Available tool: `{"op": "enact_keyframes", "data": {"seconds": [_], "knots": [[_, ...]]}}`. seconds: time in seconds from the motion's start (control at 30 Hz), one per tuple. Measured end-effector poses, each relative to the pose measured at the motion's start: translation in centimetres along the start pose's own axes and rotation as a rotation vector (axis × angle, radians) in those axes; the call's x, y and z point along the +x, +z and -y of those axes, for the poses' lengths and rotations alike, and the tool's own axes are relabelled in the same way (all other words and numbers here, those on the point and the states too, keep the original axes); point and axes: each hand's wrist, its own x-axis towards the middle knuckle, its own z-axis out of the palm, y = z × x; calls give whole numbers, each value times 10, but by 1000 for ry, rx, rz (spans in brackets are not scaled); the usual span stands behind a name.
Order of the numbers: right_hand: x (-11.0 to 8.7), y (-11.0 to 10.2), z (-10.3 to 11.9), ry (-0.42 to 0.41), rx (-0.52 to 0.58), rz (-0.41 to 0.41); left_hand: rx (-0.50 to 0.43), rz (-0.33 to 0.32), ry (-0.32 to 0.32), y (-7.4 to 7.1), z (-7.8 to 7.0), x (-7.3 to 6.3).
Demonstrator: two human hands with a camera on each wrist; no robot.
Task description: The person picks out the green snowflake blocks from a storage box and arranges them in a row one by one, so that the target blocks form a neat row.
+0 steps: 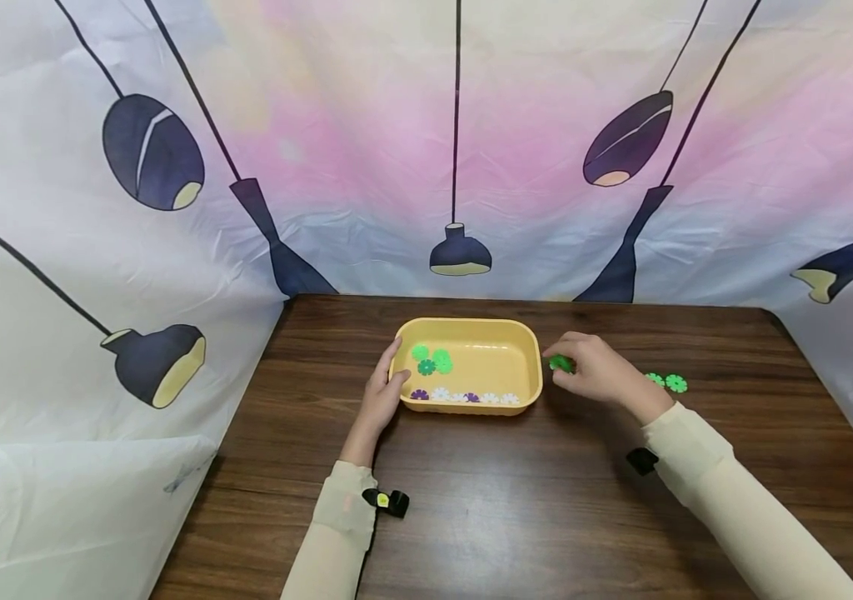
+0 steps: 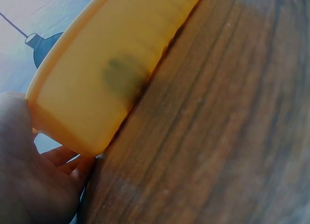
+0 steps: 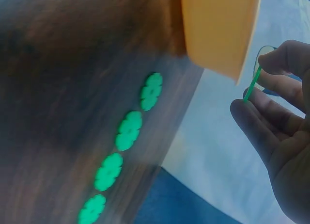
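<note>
My left hand (image 1: 379, 398) grips the left end of a yellow plastic tray (image 1: 464, 407), thumb at the rim and fingers round the outer wall. Just off the tray's right end, my right hand (image 1: 597, 368) pinches a thin green flower-shaped disc (image 3: 252, 83), seen edge-on in the right wrist view between thumb and fingertips. Inside the tray several green flower discs (image 1: 441, 361) lie toward the left. Purple discs (image 1: 419, 394) and white discs (image 1: 440, 392) line its near side.
More green flower discs (image 3: 129, 130) lie in a row on the dark wood table (image 1: 486, 500), partly hidden behind my right hand in the head view. A cloth backdrop (image 1: 366, 167) printed with lamps hangs behind the table's far edge.
</note>
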Motion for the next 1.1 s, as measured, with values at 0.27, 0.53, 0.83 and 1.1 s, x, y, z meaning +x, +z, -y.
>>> {"op": "enact_keyframes", "data": {"seconds": [0.27, 0.53, 0.83, 1.1], "knots": [[-15, 4, -9, 31, -30, 0, -1, -5, -8, 0, 0, 0], [-27, 14, -18, 40, -35, 13, 6, -5, -10, 0, -1, 0], [-35, 24, -24, 72, -69, 53, 19, -3, -15, -1, -3, 0], [-39, 29, -28, 75, -78, 62, 7, 3, -12, -1, -2, 0]]}}
